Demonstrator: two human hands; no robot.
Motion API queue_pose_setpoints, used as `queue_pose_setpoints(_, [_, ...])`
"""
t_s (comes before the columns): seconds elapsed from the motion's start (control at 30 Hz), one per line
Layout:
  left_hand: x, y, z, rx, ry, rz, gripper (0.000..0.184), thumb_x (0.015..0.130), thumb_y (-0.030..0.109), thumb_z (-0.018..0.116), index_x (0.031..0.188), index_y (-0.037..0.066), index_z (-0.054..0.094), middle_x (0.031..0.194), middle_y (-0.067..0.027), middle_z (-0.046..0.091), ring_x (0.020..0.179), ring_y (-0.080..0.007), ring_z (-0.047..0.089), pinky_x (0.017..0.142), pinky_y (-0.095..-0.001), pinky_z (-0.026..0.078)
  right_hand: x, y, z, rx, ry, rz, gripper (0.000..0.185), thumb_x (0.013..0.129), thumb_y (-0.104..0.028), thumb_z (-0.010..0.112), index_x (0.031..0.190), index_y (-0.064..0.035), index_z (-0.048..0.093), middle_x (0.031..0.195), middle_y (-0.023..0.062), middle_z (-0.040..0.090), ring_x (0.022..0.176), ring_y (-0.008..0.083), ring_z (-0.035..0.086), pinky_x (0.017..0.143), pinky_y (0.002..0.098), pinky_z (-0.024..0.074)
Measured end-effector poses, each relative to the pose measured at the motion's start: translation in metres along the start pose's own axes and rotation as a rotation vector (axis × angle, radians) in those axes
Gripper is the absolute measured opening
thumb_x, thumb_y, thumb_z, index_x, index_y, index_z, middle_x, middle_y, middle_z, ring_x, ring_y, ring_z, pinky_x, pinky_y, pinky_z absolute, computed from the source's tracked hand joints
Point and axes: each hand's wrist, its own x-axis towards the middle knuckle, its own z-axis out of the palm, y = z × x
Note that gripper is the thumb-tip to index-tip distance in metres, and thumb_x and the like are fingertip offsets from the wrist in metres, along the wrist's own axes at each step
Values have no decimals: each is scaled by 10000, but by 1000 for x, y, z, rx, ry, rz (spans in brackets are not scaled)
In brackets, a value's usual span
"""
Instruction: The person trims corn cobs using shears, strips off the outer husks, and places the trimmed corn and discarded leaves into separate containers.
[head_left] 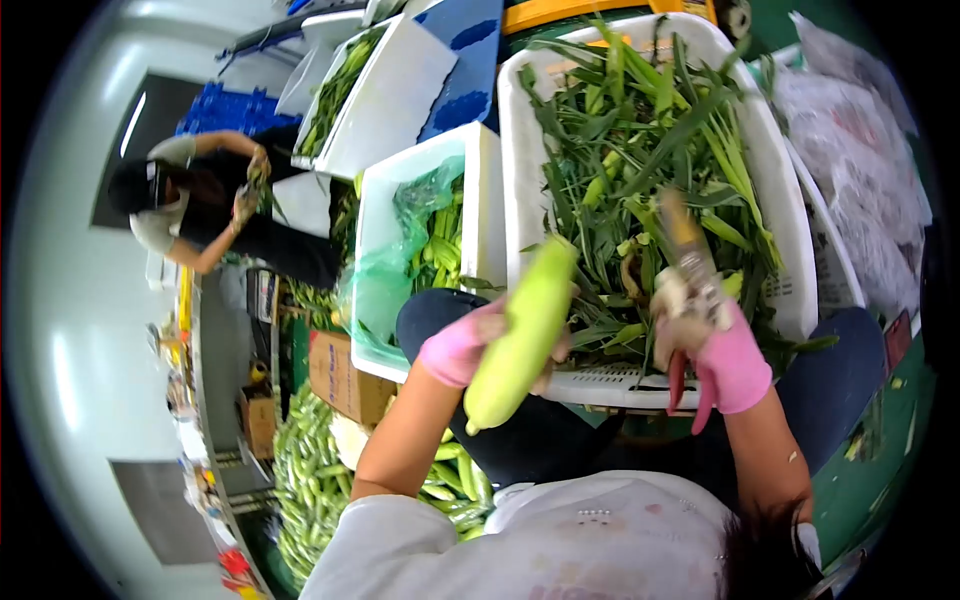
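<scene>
My left hand (490, 335), in a glove with a pink cuff, is closed around a pale green ear of corn (525, 335). The ear is tilted, with its narrow end pointing down toward my lap. Motion blurs my right hand (695, 310), which is gloved too and closed on red-handled shears (677, 383). Two red handle ends hang below the palm; the tool's other end is smeared. Both hands are above the near part of a white plastic crate (515, 160) heaped with green corn husks and leaves (650, 150).
Left of the crate stands a white foam box (483, 200) with a green plastic liner and more corn. A cardboard box (340, 375) and a large pile of corn (305, 470) lie at lower left. Clear plastic bags (850, 160) are at right. Another person (215, 205) works at far left.
</scene>
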Motion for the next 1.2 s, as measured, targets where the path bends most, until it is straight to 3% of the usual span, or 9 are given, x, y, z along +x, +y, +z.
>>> queue_pose_setpoints(0.23, [-190,-83,-73,-609,368,1098,733,979,422,631,1499,-17,360,1404,-239,490,1097,-329,591,944,-429,542,24,39,-27,476,-111,-33,465,1010,-404,558,1380,-123,546,1386,78,573,1325,239,505,1057,478,427])
queue_pose_setpoints(0.33, [-285,-167,-175,-901,547,1223,660,927,380,702,1409,0,459,1280,-211,583,1049,-303,626,891,-413,571,21,48,6,416,-321,49,570,1014,-446,508,1468,-104,466,1529,100,457,1435,266,390,1117,557,354])
queue_pose_setpoints(0.47, [-371,-270,-300,-1289,1459,1165,411,911,342,714,1241,118,612,1097,-98,678,1019,-314,647,886,-471,578,22,63,25,363,-334,255,634,1003,-455,515,1503,-74,426,1495,96,479,1419,272,384,1157,550,285])
queue_pose_setpoints(0.6, [-393,-257,-387,-984,1796,1473,303,972,380,578,1144,135,629,1334,-103,594,1185,-266,571,1049,-390,474,23,72,10,327,-103,399,711,939,-436,635,1517,-85,413,1478,38,504,1395,227,409,1179,455,286])
queue_pose_setpoints(0.63, [-375,-223,-385,-590,1505,1611,338,957,378,589,1171,119,629,1424,-103,525,1244,-225,520,1082,-367,426,20,73,20,272,-169,328,605,962,-407,586,1460,-79,490,1429,62,545,1318,277,483,1151,485,338])
queue_pose_setpoints(0.67, [-367,-191,-425,-1012,621,2032,422,912,285,630,1283,90,581,1284,-127,615,1132,-239,590,1017,-375,469,17,77,11,308,-153,337,631,976,-392,565,1501,-67,436,1454,67,532,1337,276,475,1152,482,336])
queue_pose_setpoints(0.73, [-282,-57,-323,-158,1676,1374,534,890,132,635,1407,71,518,1006,-107,692,859,-162,639,787,-318,531,11,81,-3,337,-93,324,656,993,-382,538,1538,-56,374,1473,82,518,1358,274,461,1157,474,331])
queue_pose_setpoints(0.93, [-74,-2,-434,1050,1278,-88,404,872,347,547,1021,40,763,987,-177,753,952,-303,715,901,-381,551,10,64,5,131,-225,336,581,1053,-425,425,1552,-135,358,1506,33,498,1367,221,454,1132,430,366])
queue_pose_setpoints(1.2, [67,-147,-433,1279,1862,216,502,848,314,675,1266,78,529,1150,-124,599,1074,-318,586,819,-443,530,-6,78,-38,136,-85,279,579,1001,-475,510,1446,-104,498,1467,50,538,1372,235,451,1136,424,353])
